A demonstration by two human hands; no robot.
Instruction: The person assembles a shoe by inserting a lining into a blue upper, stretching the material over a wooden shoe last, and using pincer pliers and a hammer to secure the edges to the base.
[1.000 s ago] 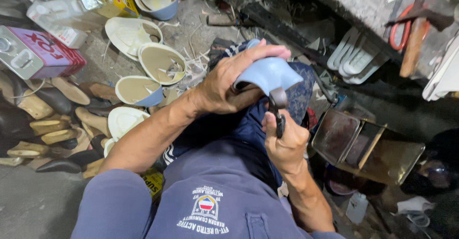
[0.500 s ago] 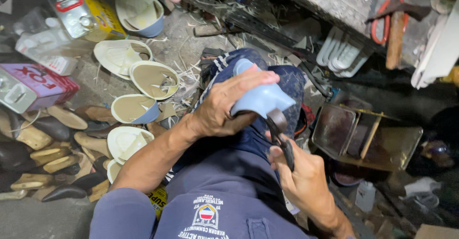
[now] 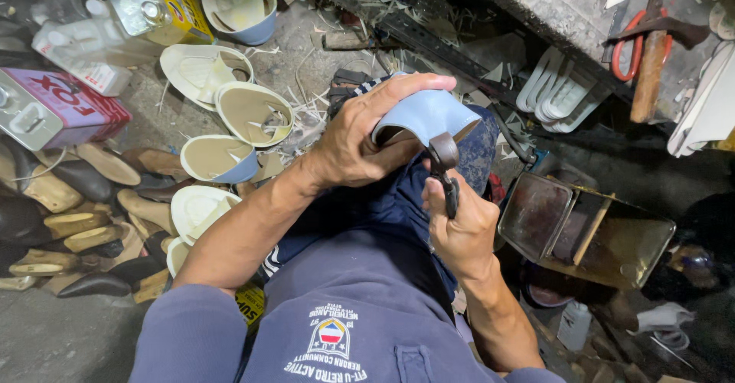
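Left hand [image 3: 360,142]: clasps the pale blue shoe upper [image 3: 425,115], held above the lap, centre.
Right hand [image 3: 459,226]: fist closed on dark pincers [image 3: 444,165], biting the upper's near edge.
Room: shoe soles [image 3: 230,134] crowd left; metal tray [image 3: 589,234] right.

1. Four pale shoe uppers [image 3: 222,115] lie on the floor at ten o'clock, close together.
2. Wooden lasts [image 3: 65,222] crowd the nine o'clock edge.
3. A pink tin [image 3: 57,107] sits at ten o'clock, with a yellow can [image 3: 157,4] at eleven.
4. A metal tray [image 3: 589,230] rests at three o'clock.
5. White soles [image 3: 555,96] lean at two o'clock, below red-handled scissors [image 3: 624,46] on the bench.
6. A small white bottle [image 3: 574,325] stands at four o'clock.
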